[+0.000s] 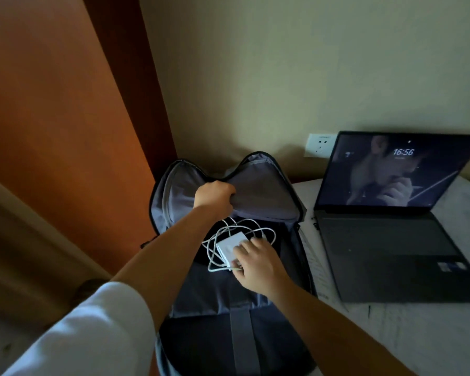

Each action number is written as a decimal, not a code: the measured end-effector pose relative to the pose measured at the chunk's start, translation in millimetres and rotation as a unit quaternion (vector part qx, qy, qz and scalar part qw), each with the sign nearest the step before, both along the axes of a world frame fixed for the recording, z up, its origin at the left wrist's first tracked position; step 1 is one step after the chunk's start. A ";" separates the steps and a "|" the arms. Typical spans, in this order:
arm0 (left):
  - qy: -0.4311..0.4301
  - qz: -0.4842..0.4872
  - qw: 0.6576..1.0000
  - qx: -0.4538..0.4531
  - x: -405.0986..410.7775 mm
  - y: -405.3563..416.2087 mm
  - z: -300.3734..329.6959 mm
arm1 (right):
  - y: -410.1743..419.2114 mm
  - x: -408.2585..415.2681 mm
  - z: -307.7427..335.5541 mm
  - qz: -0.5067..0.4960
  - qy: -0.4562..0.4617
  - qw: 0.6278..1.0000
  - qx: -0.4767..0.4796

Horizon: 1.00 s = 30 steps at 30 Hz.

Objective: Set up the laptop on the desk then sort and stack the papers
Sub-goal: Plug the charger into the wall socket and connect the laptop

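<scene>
Papers (316,264) lie mostly hidden between backpack (228,294) and laptop (391,240), whose lit screen faces the viewer. Left hand (215,195) grips the backpack flap; right hand (258,263) pinches the white charger (228,246), cable looped.

A dark backpack (228,308) lies open at the near middle, its grey-lined flap (258,191) raised at the far end. A white charger (228,246) with its looped white cable (223,229) sits in the opening. On the far wall (282,63), a white socket (319,146) is mounted low. An orange wooden panel (52,104) stands at the left.
</scene>
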<state>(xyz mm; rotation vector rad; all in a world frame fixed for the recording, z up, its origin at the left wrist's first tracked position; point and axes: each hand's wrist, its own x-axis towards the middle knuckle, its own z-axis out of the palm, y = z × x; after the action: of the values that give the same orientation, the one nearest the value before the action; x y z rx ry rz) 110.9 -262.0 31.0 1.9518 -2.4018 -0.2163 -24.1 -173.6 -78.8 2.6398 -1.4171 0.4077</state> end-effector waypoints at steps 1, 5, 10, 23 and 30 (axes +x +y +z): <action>-0.001 0.000 1.000 -0.001 0.0 0.5 -0.8 | -3.9 1.1 3.3 -0.022 -0.006 0.999 0.041; 0.002 -0.012 1.000 -0.004 3.3 2.2 -2.6 | -20.7 15.1 18.9 -0.050 0.030 0.948 0.312; 0.001 -0.036 0.999 0.003 13.6 -0.1 -2.6 | -51.0 31.1 31.4 -0.090 0.086 0.899 0.421; -0.063 -0.070 0.995 0.013 13.2 6.9 -13.3 | -32.7 46.3 33.1 -0.114 0.191 0.881 0.418; -0.102 -0.073 0.988 0.092 6.0 20.8 -20.2 | 1.5 5.4 60.8 -0.067 0.155 0.858 0.486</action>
<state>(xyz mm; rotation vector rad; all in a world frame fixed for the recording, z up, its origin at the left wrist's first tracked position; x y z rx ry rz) 116.8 -241.1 10.7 1.9570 -2.7518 -0.2631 -18.6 -172.1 -17.9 2.9868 -2.0139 -0.9774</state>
